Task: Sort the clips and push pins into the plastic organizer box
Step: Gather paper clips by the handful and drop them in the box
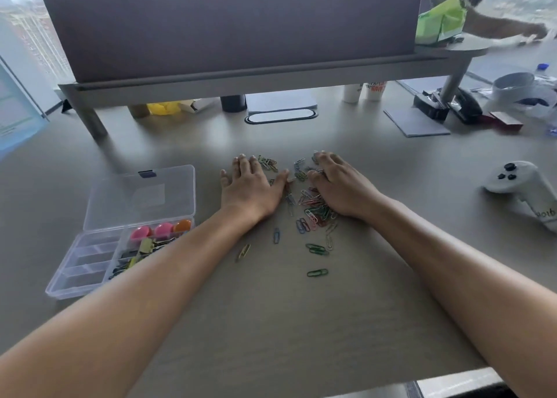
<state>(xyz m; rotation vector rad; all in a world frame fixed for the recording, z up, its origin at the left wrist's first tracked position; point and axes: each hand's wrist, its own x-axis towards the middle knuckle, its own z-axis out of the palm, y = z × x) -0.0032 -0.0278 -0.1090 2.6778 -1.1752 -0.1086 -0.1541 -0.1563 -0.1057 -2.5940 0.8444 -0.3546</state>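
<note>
- Your forearms enter from the near edge of the desk (271,322) and reach forward over it.
- Stray paper clip, green (317,272): lies alone, nearest you, apart from the heap.
- Paper clips, mixed colours (313,209): scattered heap between your two hands.
- Your left hand (250,186): flat, palm down, fingers straight and spread, holding nothing, thumb at the heap's edge.
- Your right hand (337,183): palm down on the heap, fingers curled over clips; whether it pinches any, you cannot tell.
- Plastic organizer box (90,265): to your left, lid (141,195) open.
- Round push pins (162,230): pink and orange, in a rear compartment.
- Binder clips (141,251): in the adjoining compartment.
- White controller (521,186): far right.
</note>
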